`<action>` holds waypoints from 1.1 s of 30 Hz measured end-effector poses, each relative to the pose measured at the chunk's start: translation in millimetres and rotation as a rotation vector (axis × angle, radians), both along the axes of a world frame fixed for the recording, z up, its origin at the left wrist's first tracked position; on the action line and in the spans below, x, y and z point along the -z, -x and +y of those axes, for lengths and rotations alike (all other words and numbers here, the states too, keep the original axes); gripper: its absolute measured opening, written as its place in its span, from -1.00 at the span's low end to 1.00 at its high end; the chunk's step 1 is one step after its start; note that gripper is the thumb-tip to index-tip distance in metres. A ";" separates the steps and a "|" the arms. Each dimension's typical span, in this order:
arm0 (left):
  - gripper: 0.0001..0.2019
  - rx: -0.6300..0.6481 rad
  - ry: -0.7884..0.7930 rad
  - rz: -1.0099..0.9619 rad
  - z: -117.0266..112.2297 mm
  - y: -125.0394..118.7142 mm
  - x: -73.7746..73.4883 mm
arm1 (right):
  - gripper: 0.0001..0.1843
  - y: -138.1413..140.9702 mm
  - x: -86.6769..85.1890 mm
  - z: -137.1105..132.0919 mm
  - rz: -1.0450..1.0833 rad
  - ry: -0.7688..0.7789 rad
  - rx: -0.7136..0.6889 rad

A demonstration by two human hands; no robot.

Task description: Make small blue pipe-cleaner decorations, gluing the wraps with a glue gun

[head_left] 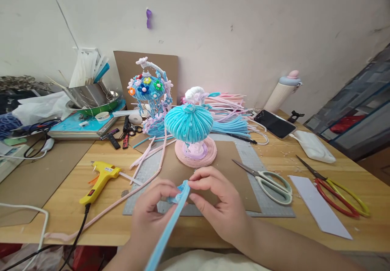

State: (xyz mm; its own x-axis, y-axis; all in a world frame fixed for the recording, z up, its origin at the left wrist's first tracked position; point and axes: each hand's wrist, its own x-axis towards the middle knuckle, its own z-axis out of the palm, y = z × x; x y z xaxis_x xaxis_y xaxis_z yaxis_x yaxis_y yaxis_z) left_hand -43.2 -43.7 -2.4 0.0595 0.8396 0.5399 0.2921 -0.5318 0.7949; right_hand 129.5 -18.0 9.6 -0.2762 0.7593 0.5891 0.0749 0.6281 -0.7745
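Both my hands pinch one light-blue pipe cleaner (170,224) near the table's front edge. My left hand (150,216) grips it from the left with curled fingers. My right hand (217,206) pinches its bent upper end from the right. The pipe cleaner's long tail runs down toward my lap. Just beyond my hands stands a turquoise pipe-cleaner dome (189,122) on a pink coiled base (196,153), set on brown cardboard (231,181).
A yellow glue gun (100,179) lies at left with its black cord. Pale green scissors (269,181) and red-yellow scissors (338,189) lie at right beside a white paper strip (318,206). A flowered blue ornament (149,96), pipe-cleaner bundles (231,112), a phone (274,124) and a bottle (283,92) stand behind.
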 end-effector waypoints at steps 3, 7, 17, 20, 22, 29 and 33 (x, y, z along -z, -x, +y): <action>-0.78 -0.015 -0.070 0.058 -2.3 -0.9 -0.5 | -0.77 1.4 2.3 -2.4 0.033 0.053 -0.040; -0.76 -0.037 -0.162 0.116 -4.5 -2.7 -3.3 | -0.74 3.4 4.3 -4.8 0.073 0.100 -0.046; -0.67 -0.046 -0.329 0.256 -10.2 0.6 -11.4 | -0.69 -0.4 3.6 -3.4 0.059 -0.027 -0.059; -0.67 -0.048 -0.335 0.255 -11.3 0.0 -12.2 | -0.66 -1.3 3.4 -3.9 0.060 -0.066 -0.069; -0.68 -0.049 -0.301 0.239 -11.0 -0.6 -11.3 | -0.63 -1.4 4.1 -3.9 0.060 -0.079 -0.085; -0.84 -0.056 -0.007 -0.021 -7.9 -9.5 -2.1 | -0.64 1.9 11.6 -2.1 0.028 0.014 -0.096; -0.84 -0.085 0.257 -0.287 -2.5 -17.6 1.8 | -0.64 1.5 10.5 -1.6 -0.045 0.130 -0.115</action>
State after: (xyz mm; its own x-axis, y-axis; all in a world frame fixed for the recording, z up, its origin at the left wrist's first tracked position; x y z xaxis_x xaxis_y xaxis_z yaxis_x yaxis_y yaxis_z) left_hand -25.5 -46.1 -4.2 -0.1384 0.9451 0.2961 0.0729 -0.2885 0.9547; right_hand 128.0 -19.6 -0.8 -0.3897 0.7903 0.4728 0.0446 0.5290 -0.8475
